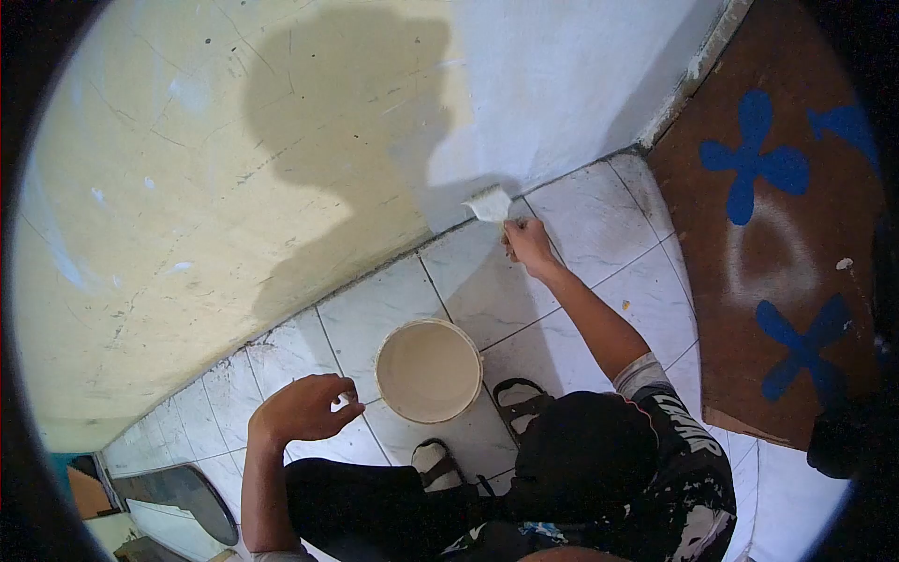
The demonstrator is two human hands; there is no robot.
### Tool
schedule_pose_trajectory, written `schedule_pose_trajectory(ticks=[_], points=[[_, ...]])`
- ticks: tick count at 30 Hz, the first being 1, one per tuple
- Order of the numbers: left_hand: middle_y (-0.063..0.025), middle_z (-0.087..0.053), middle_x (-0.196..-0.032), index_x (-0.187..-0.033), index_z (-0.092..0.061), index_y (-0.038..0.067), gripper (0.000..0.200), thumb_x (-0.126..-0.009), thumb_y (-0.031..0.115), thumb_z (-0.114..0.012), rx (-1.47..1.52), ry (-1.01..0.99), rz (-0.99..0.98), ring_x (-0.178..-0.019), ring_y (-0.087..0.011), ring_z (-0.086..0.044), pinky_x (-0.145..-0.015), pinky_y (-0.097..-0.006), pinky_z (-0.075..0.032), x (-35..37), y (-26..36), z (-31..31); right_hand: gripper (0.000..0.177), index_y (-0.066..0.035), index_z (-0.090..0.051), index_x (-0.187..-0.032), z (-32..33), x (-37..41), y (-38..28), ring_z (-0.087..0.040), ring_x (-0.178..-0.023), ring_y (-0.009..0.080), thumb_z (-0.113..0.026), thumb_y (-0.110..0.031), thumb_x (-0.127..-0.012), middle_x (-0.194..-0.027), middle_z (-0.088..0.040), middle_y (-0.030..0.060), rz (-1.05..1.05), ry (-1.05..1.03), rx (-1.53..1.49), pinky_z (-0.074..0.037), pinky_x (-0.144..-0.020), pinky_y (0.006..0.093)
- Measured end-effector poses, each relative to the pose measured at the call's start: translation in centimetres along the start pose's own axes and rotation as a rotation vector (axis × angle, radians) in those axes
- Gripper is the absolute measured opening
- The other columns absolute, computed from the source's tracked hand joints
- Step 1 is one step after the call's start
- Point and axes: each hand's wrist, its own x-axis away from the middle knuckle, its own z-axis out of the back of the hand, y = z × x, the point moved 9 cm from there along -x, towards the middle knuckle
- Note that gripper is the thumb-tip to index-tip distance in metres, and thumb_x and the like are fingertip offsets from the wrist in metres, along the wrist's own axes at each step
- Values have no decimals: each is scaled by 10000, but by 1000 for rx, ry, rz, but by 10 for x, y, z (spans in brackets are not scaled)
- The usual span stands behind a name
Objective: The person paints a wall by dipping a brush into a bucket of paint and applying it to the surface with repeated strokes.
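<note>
Right hand [529, 246] gripping paintbrush [490, 204] near foot of wall [178, 234] — left hand [304, 408] half-curled beside bucket [427, 328].

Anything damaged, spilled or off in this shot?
Yes, the yellow wall: cracks and scuffs, plus stray white smears at far left, away from the white-coated section by the brush. Also a small orange speck on the tiles. The bucket stands upright, no obvious spill around it.

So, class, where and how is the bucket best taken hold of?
Probably by the rim, coming from the left, where the left hand is nearest: the bucket stands upright, its round mouth open, so the edge offers a hold.
</note>
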Motion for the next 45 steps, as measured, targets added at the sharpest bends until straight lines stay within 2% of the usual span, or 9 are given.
schedule_pose_trajectory(ticks=[9,12,17,23,29,32,38,42,45], points=[[-185,-704,-1049,-1061,-680,33,323,-961,332,-609,-6,-14,17,-1000,-316,-680,-891,-426,-533,2,-1,1,198,-44,-553,-868,-9,67,-108,-425,-464,69,-561,-209,-977,-708,-558,30,227,-14,-188,-301,-395,232],[-186,-702,-1045,-1055,-681,33,326,-961,336,-608,-8,3,19,-994,-317,-678,-886,-426,-531,3,-5,0,257,-43,-552,-812,-11,53,-101,-464,-451,86,-574,-234,-982,-636,-552,27,265,-2,-219,-366,-397,273],[-173,-697,-1017,-1025,-676,51,324,-959,358,-597,8,18,6,-979,-341,-656,-851,-417,-512,6,-2,0,275,-40,-546,-801,-11,10,-26,-431,-438,79,-567,-243,-986,-610,-516,21,288,31,23,-330,-375,262],[-189,-699,-1041,-1067,-683,37,304,-960,313,-616,-7,18,4,-1007,-319,-678,-877,-425,-535,7,-4,-3,265,-23,-540,-788,-12,9,13,-450,-441,97,-576,-222,-961,-631,-535,38,-28,84,16,-330,-359,282],[-185,-701,-1040,-1072,-681,41,307,-961,319,-615,-31,27,29,-997,-319,-678,-867,-420,-539,15,2,0,282,-1,-549,-709,-19,32,-55,-462,-433,117,-564,-179,-927,-584,-531,44,28,90,-23,-343,-372,303],[-182,-702,-1033,-1063,-682,45,305,-962,324,-613,-29,29,13,-989,-320,-678,-862,-423,-539,14,1,-1,220,-17,-540,-829,-26,47,-104,-446,-487,86,-539,-178,-980,-674,-544,34,42,-41,-105,-319,-396,259],[-184,-699,-1025,-1056,-684,49,303,-961,328,-617,-27,39,15,-985,-320,-678,-857,-427,-538,14,0,0,211,-48,-537,-856,-29,102,-178,-429,-486,66,-548,-203,-998,-680,-540,17,234,-50,-212,-297,-405,243],[-184,-699,-1027,-1060,-682,45,308,-961,330,-619,-29,38,6,-986,-320,-678,-859,-426,-538,13,-1,-1,221,-55,-539,-852,-33,79,-161,-419,-473,60,-567,-224,-992,-667,-531,9,364,-64,-331,-284,-399,241],[-185,-699,-1033,-1057,-683,43,311,-962,331,-617,-13,58,-12,-988,-321,-678,-864,-425,-538,14,1,0,226,-48,-542,-855,-31,30,-87,-436,-460,71,-570,-229,-987,-653,-536,12,273,-64,-266,-312,-390,254]])
